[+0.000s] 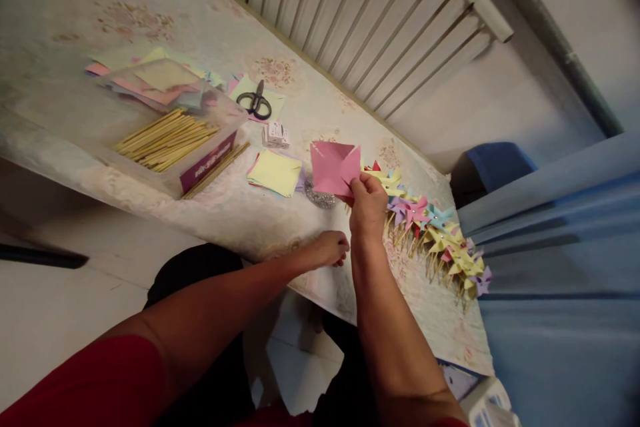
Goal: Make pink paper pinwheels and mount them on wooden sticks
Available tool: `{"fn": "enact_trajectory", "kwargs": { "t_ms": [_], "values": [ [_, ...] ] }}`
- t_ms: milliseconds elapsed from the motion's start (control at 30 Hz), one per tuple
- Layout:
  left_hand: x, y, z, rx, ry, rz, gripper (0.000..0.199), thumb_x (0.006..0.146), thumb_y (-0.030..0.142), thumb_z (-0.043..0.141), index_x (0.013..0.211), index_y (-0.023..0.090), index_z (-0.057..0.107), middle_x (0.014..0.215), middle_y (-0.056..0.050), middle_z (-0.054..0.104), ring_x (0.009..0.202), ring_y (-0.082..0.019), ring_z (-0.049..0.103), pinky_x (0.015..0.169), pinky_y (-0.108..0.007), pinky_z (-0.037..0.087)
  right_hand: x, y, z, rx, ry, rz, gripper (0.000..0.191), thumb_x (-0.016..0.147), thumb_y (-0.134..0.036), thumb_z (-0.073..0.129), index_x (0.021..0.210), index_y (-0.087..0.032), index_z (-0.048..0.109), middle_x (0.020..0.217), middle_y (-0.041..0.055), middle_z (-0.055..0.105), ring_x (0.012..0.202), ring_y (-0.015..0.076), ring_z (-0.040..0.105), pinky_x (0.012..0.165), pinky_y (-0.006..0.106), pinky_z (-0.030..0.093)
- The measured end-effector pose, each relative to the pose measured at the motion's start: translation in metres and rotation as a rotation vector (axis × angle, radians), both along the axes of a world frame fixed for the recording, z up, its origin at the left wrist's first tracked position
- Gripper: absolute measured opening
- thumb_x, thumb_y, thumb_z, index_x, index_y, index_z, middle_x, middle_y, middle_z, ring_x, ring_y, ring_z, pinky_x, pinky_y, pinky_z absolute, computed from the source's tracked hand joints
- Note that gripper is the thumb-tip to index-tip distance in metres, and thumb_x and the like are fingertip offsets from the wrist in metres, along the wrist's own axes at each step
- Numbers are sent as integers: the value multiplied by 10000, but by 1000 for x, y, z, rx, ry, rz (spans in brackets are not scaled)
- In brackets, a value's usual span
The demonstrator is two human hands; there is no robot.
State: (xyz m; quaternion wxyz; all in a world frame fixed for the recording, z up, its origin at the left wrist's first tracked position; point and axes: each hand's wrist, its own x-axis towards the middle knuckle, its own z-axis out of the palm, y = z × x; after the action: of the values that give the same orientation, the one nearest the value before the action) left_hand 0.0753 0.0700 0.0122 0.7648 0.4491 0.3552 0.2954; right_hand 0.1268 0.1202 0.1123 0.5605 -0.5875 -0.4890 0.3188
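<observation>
My right hand point(369, 203) pinches a pink paper square point(335, 168) by its lower right corner and holds it up over the table. Cuts run in from the corners of the square. Beneath it, partly covered, sits a round clear dish point(323, 199) of small shiny pieces. My left hand point(330, 249) is closed near the table's front edge, below the pink square. Its fingers are curled, and whatever may be in them is hidden. Left of the dish lies a stack of pale yellow and other coloured paper squares point(276, 173).
A clear plastic box point(183, 180) holds many thin wooden sticks point(167, 139), with coloured paper behind. Black-handled scissors point(255, 103) lie on paper near a small white box point(276, 135). Finished paper pinwheels point(435, 230) line the right side. A railing point(360, 27) borders the flowered tablecloth point(270, 233).
</observation>
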Motion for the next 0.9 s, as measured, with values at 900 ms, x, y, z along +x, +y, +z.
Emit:
{"fn": "enact_trajectory", "kwargs": {
  "t_ms": [900],
  "values": [
    [-21, 18, 35, -222, -461, 280, 232, 786, 255, 717, 973, 122, 680, 860, -81, 763, 780, -197, 726, 700, -281, 568, 70, -96, -30, -246, 558, -136, 200, 622, -158, 682, 821, -164, 682, 755, -9, 726, 621, 130, 657, 554, 251, 614]
  ]
}}
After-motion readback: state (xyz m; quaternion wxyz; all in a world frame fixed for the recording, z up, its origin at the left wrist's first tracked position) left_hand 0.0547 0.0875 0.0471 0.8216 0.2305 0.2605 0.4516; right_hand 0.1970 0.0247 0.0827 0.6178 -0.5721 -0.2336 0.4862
